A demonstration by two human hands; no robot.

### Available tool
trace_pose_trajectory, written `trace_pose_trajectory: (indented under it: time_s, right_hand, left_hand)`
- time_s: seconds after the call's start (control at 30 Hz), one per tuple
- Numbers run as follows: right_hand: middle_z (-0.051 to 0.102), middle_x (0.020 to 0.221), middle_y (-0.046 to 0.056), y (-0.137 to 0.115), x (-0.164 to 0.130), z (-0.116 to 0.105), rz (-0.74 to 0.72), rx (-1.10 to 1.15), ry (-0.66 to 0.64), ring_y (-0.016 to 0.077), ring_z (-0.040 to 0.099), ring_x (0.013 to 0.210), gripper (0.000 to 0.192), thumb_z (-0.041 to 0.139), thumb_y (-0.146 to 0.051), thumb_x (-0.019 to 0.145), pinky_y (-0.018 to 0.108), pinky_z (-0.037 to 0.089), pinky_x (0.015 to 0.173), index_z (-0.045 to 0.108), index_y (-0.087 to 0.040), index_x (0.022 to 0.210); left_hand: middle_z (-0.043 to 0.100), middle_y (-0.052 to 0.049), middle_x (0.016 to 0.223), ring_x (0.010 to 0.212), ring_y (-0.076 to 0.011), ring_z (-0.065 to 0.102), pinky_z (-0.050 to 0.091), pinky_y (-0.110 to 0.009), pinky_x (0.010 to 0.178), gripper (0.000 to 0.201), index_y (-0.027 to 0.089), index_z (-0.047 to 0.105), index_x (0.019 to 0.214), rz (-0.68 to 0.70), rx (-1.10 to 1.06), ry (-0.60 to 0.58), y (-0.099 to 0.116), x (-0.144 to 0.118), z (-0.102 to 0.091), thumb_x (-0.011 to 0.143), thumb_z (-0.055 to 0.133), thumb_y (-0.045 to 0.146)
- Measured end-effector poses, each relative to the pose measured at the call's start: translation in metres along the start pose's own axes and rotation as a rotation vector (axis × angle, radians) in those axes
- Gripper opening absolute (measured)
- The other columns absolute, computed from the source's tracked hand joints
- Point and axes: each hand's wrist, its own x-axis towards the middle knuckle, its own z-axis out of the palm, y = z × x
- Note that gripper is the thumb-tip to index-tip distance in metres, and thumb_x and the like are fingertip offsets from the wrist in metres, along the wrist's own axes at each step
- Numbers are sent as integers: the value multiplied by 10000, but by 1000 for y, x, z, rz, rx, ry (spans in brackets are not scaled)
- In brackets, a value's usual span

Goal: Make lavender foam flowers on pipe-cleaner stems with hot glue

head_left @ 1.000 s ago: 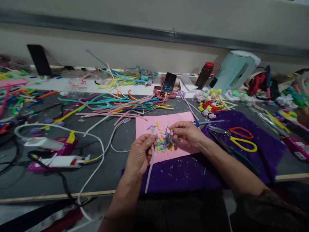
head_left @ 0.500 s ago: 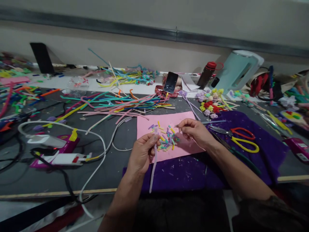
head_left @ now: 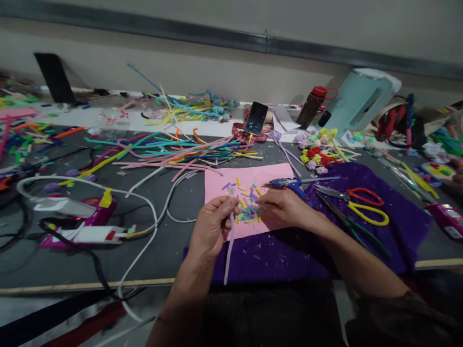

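Observation:
Between its thumb and fingers, my left hand (head_left: 212, 220) grips a pale lilac pipe cleaner (head_left: 229, 255). The stem hangs down and a small tuft shows above the fingertips. My right hand (head_left: 289, 207) is closed in a pinch at the right side of a pile of short cut pipe cleaner pieces (head_left: 247, 217); whatever the fingertips hold is hidden. The pieces, in yellow, purple and teal, lie on a pink sheet (head_left: 217, 180). Just beyond my right hand lies a blue glue gun (head_left: 284, 182), its nozzle pointing left.
Scissors (head_left: 371, 221) with red and yellow handles and green-handled pliers (head_left: 361, 233) rest on a purple cloth (head_left: 401, 212). Long pipe cleaners (head_left: 181, 153) lie behind. A power strip (head_left: 96, 214) with white cables is left. A phone (head_left: 256, 118), bottle (head_left: 311, 107) and kettle (head_left: 358, 103) stand at the back.
My right hand has moved down and left from over the glue gun to the cut pieces, uncovering the glue gun. My left hand still holds the pipe cleaner.

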Motion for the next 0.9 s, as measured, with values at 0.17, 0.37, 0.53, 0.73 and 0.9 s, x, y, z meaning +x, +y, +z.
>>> trace_pose_trajectory:
  time_s: [0.17, 0.37, 0.53, 0.73, 0.9]
  right_hand:
    - [683, 873, 48, 23, -15, -17, 149, 97, 157, 145, 608, 710, 197, 538, -218, 796, 247, 430, 623, 662, -169, 940]
    - [678, 820, 31, 29, -25, -15, 175, 89, 121, 134, 601, 699, 168, 516, -211, 815, 241, 422, 620, 663, -175, 887]
    - [663, 866, 55, 29, -22, -11, 136, 4, 92, 144, 596, 770, 208, 485, -155, 817, 251, 426, 669, 662, -176, 922]
    - [638, 864, 62, 28, -23, -12, 101, -36, 109, 142, 574, 782, 222, 479, -120, 803, 254, 417, 679, 650, -158, 939]
    - [641, 872, 47, 21, -23, -14, 100, 62, 98, 138, 576, 789, 187, 514, -175, 798, 241, 418, 681, 648, -173, 929]
  left_hand:
    - [569, 39, 544, 328, 5, 353, 228, -119, 296, 223, 135, 611, 687, 0, 2, 10, 0, 1, 0, 595, 718, 308]
    - [571, 39, 552, 330, 2, 354, 233, -120, 297, 205, 142, 617, 699, 12, 2, 10, -1, 2, 0, 604, 714, 296]
    - [569, 43, 559, 333, -1, 354, 226, -116, 294, 192, 151, 613, 712, -7, 0, 24, -1, 2, 0, 611, 707, 285]
    - [573, 42, 566, 342, 3, 364, 253, -110, 316, 166, 153, 609, 718, -17, -9, 17, -3, 2, -2, 641, 692, 274]
    - [565, 42, 567, 347, -3, 366, 236, -113, 300, 177, 150, 613, 737, 4, 0, 3, -3, 2, -3, 654, 685, 289]
